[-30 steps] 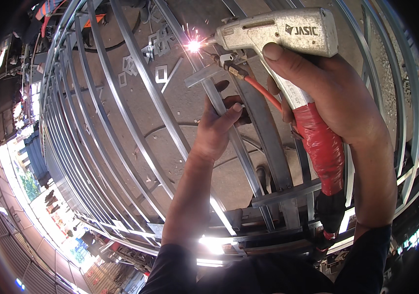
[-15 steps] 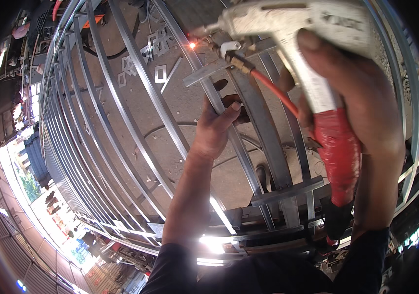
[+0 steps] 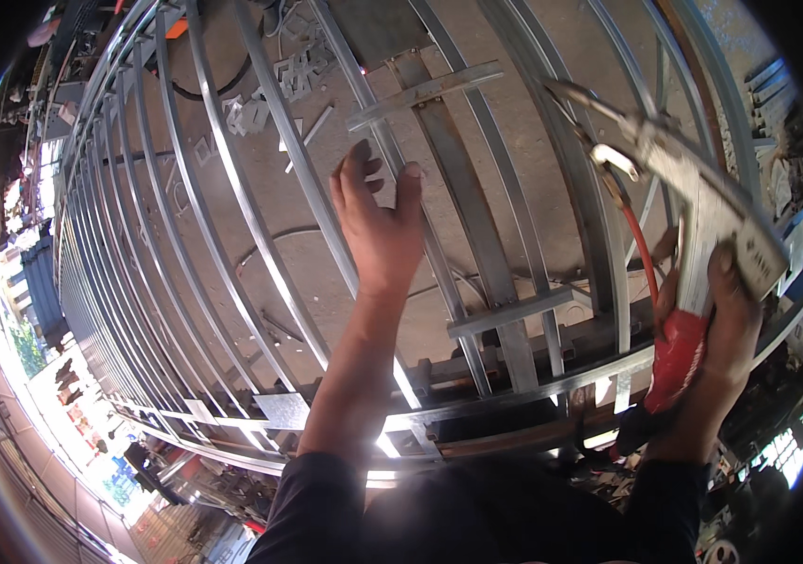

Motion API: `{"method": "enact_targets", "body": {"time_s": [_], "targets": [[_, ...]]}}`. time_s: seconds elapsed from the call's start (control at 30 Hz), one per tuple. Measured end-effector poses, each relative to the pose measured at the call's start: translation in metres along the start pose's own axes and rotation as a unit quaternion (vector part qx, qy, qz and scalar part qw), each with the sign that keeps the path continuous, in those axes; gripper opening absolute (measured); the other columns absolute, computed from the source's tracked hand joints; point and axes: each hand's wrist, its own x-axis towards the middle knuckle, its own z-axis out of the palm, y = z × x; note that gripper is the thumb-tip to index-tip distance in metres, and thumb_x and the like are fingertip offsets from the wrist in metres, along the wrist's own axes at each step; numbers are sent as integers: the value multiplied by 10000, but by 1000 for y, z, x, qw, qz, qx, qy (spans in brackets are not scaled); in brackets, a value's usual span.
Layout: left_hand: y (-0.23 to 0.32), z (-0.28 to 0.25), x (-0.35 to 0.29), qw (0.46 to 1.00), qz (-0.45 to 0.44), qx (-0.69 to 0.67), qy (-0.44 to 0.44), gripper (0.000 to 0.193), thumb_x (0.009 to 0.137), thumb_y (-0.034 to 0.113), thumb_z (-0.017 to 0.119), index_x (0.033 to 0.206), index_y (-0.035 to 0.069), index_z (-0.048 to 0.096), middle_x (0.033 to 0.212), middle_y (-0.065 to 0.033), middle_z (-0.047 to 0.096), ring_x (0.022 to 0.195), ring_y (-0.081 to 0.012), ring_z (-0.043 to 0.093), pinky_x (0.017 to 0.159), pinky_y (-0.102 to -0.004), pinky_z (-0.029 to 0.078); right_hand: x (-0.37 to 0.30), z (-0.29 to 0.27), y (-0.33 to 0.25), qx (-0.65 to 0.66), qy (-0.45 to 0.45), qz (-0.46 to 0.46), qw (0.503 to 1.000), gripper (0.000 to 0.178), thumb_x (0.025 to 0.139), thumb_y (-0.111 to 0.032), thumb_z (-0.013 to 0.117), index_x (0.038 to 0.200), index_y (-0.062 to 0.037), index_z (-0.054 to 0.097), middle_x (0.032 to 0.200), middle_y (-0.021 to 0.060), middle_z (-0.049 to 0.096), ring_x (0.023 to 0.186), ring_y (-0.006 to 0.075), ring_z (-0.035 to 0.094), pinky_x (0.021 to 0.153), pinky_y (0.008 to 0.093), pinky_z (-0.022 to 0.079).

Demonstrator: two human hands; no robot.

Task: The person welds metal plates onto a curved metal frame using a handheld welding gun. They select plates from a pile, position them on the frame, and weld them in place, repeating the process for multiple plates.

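My left hand point(image 3: 378, 226) is raised over the metal frame, thumb and fingers apart with nothing between them. Right beside it runs a square steel bar point(image 3: 441, 268). At the right, my right hand point(image 3: 732, 324) grips a white welding gun point(image 3: 697, 193) by its handle, which is wrapped in red. The gun's thin nozzle points up and left, and a red hose point(image 3: 644, 249) runs along it. A short flat crosspiece point(image 3: 428, 95) lies across the bars beyond my left hand. A small red glow shows on the bar just past it.
Many parallel bars point(image 3: 223, 150) of the frame fan out to the left. A second crosspiece point(image 3: 511, 311) lies nearer me over a wide rusty bar point(image 3: 462, 169). Metal offcuts point(image 3: 293, 75) and a dark cable point(image 3: 274, 235) lie on the floor beneath.
The bright weld spark is gone. My right hand has drawn the welding gun right and back from the bar. My left hand has let go of the bar and shifted slightly left.
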Motion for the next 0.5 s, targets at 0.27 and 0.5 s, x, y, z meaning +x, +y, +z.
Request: {"method": "enact_targets", "body": {"time_s": [0.27,0.5], "targets": [[64,35,-31,872,-410,-181,-199,793,879,180,754,1516,-18,325,1115,-166,629,931,-216,629,781,-380,536,-62,-98,67,-27,30,-43,998,381,993,-334,637,1156,10,633,751,118,679,526,191,597,499,299,467],[116,-36,-33,904,-269,-327,-67,636,847,138,725,1379,-12,411,946,-105,637,833,-202,619,714,-371,523,-111,-117,78,2,101,-73,992,426,1036,-382,588,1185,16,609,736,120,661,578,205,611,535,302,483]]}}
